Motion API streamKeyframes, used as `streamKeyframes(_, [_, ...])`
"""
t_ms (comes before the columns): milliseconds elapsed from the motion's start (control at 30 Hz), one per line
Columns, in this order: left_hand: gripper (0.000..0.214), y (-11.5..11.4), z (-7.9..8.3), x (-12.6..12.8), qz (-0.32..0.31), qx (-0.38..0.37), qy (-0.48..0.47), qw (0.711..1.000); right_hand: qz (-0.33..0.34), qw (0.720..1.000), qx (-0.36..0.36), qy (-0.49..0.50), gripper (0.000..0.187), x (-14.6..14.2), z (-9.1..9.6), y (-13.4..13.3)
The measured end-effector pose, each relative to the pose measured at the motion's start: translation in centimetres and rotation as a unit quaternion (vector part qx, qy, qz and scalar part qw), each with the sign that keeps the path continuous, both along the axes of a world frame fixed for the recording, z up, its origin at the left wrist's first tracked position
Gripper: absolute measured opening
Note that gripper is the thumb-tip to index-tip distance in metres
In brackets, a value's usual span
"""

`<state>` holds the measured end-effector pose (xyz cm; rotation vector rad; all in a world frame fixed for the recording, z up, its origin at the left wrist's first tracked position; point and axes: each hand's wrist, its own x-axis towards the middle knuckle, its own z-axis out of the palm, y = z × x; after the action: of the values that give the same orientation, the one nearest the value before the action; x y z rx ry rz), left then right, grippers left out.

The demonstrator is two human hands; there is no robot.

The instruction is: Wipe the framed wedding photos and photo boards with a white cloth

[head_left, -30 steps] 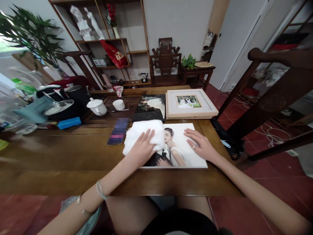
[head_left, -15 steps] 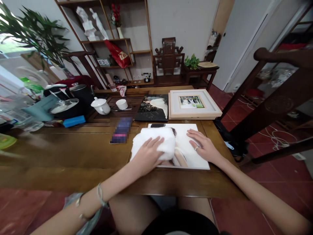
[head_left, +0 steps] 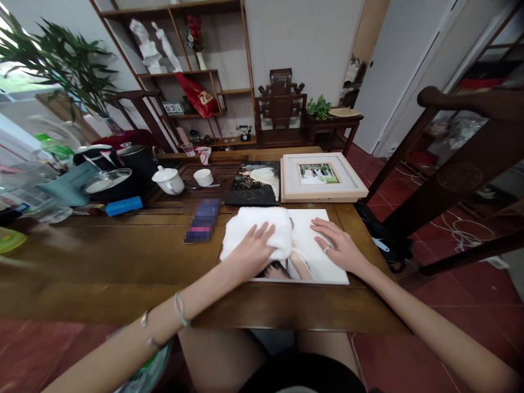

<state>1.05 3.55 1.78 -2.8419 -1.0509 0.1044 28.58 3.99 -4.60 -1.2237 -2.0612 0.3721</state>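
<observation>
A large unframed photo print (head_left: 315,265) lies flat at the near edge of the wooden table (head_left: 123,256). On its left half lies a white folded towel (head_left: 257,232), and my left hand (head_left: 254,254) presses on it with the fingers spread flat. To the right, my right hand (head_left: 338,245), with a ring on one finger, rests flat on the print's white part and holds nothing.
Behind the print stand a white framed photo (head_left: 321,177) and a dark photo print (head_left: 256,183). A blurred flat object (head_left: 201,220), a white teapot (head_left: 170,180), a cup (head_left: 203,177), pots (head_left: 110,177) and a blue sponge (head_left: 123,205) sit to the left. A dark wooden chair (head_left: 466,164) stands at the right.
My left hand slid the towel rightward over the print, then back up a little, so the print's dark lower part shows again. My right hand stayed put.
</observation>
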Motion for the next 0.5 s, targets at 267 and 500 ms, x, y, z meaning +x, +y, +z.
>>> streamKeyframes(267, [0.021, -11.3, -1.3, 0.8, -0.127, 0.036, -0.069, 0.989, 0.001, 1.000, 0.007, -0.002, 0.031, 0.0, 0.0, 0.1])
streamKeyframes(500, [0.022, -1.5, 0.7, -0.9, -0.011, 0.067, -0.057, 0.996, 0.005, 1.000, 0.011, -0.003, 0.033, 0.1, 0.2, 0.0])
